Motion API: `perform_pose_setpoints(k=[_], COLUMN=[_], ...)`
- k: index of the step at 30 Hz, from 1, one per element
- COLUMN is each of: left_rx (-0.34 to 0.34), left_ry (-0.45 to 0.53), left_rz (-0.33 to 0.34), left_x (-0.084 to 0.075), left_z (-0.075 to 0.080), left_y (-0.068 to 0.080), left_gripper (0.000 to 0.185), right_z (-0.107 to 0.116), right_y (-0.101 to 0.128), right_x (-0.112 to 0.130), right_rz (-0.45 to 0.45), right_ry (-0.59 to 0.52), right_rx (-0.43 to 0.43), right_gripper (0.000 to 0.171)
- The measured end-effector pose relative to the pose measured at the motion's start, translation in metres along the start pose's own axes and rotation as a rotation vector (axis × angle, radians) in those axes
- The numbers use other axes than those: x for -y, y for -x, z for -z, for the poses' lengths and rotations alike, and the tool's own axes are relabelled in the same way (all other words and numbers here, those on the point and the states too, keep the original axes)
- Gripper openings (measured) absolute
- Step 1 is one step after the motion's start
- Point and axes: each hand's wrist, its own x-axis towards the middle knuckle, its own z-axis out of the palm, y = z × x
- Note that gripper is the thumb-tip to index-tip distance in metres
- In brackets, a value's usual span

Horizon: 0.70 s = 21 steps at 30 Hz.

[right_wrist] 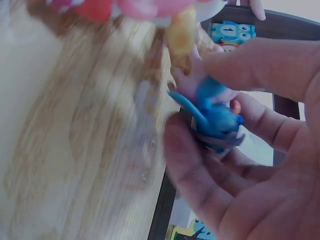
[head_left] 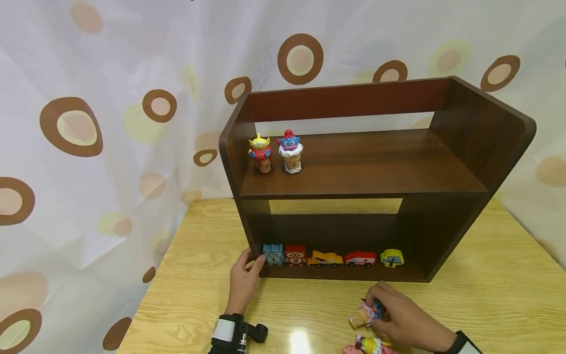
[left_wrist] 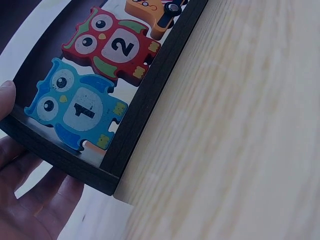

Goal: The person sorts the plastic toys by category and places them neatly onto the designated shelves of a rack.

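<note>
Blue-headed cone figurine sits low and right of centre in the head view, pinched in the curled fingers of the right hand just above the wooden table; the right wrist view shows fingertips closed round its blue top. At the lower left corner of the dark shelf unit, the left hand lies with straight fingers against the side panel, gripping nothing. Beside its thumb stands the blue owl block, then the red owl block. Another pink toy lies at the bottom edge, just beside the right hand. The grip looks slight and sits high on the figurine, so it could swing or slip out, or the wrist could knock that neighbouring toy.
</note>
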Motion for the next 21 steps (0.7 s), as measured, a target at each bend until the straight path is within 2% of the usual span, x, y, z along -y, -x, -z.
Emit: perform_pose_setpoints(k=[5, 7, 12, 14, 18, 21], left_rx=[0.0, -0.003, 0.001, 0.001, -0.002, -0.004], left_ry=[-0.001, -0.003, -0.002, -0.006, -0.032, -0.04], left_rz=[0.005, 0.001, -0.004, -0.001, 0.007, 0.007], left_x=[0.001, 0.001, 0.002, 0.003, 0.004, 0.004], left_z=[-0.001, -0.001, -0.001, -0.001, -0.001, -0.001], left_y=[0.001, 0.001, 0.0, -0.001, -0.001, -0.001], left_gripper=[0.042, 0.041, 0.041, 0.041, 0.043, 0.043], right_z=[-0.002, -0.003, -0.004, -0.004, -0.003, -0.004], right_y=[0.0, -0.001, -0.004, -0.005, -0.006, -0.007], right_x=[0.0, 0.0, 0.003, 0.005, 0.01, 0.012], right_rz=[0.091, 0.103, 0.061, 0.053, -0.012, -0.021], right_ry=[0.055, 0.062, 0.062, 0.08, 0.102, 0.115], right_rx=[-0.126, -0.15, -0.176, -0.191, -0.164, -0.166], right_gripper=[0.029, 0.027, 0.025, 0.03, 0.048, 0.05])
